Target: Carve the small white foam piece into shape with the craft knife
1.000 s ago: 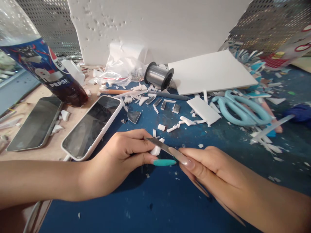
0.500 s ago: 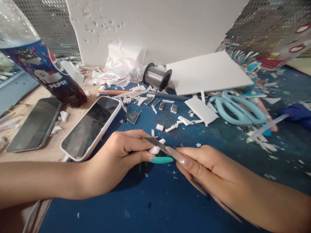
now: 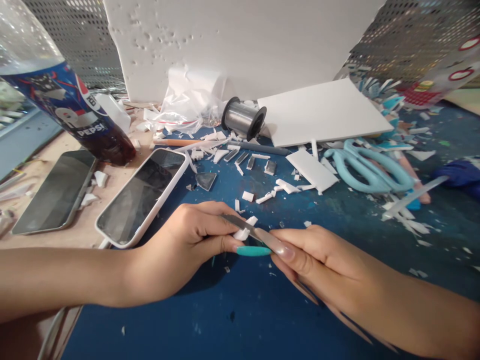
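At the frame's centre, the left hand pinches a small white piece; the right hand grips a metal blade across it. White scraps litter the blue table beyond, with light-blue scissor handles at right.

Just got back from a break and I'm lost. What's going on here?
The person's left grip pinches a small white piece, while the right grip holds a thin blade across it. How deep the blade cuts, if at all, is hard to tell. White scraps lie on the blue surface, with a spool behind them and a white-edged phone to the left.
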`<state>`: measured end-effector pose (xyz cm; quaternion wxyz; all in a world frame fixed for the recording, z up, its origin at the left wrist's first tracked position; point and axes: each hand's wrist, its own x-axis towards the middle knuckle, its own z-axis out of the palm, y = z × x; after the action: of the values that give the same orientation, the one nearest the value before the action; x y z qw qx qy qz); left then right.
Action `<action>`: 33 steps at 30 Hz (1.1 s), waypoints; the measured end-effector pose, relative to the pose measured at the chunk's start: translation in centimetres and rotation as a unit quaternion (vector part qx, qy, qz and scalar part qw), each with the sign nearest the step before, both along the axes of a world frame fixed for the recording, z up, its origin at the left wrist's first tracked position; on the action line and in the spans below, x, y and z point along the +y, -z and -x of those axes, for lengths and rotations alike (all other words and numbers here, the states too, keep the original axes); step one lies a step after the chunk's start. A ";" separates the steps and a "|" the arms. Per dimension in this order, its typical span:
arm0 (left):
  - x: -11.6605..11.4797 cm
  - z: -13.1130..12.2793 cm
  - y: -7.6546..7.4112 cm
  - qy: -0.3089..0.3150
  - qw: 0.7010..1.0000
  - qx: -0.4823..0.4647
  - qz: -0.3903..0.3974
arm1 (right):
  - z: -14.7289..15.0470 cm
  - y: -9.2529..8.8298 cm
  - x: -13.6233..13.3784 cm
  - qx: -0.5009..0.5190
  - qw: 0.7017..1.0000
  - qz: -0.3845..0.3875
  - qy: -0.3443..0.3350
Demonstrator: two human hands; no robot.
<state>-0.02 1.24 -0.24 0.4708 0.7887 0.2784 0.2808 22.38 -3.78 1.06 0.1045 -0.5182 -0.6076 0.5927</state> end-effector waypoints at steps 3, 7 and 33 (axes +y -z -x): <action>0.0 0.0 0.0 0.005 1.000 0.007 0.003 | 0.2 -0.5 0.0 0.003 0.999 0.033 0.015; 0.0 -0.2 -0.1 0.000 1.000 -0.006 0.014 | 0.6 -1.2 0.4 0.009 0.999 0.035 0.005; -0.2 -0.1 -0.1 -0.039 0.996 -0.031 0.076 | 0.7 -1.3 0.5 0.018 1.000 -0.001 -0.003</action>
<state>0.03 1.05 -0.10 0.5264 0.7299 0.3147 0.3018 21.73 -3.27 2.31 0.1139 -0.5060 -0.6075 0.6017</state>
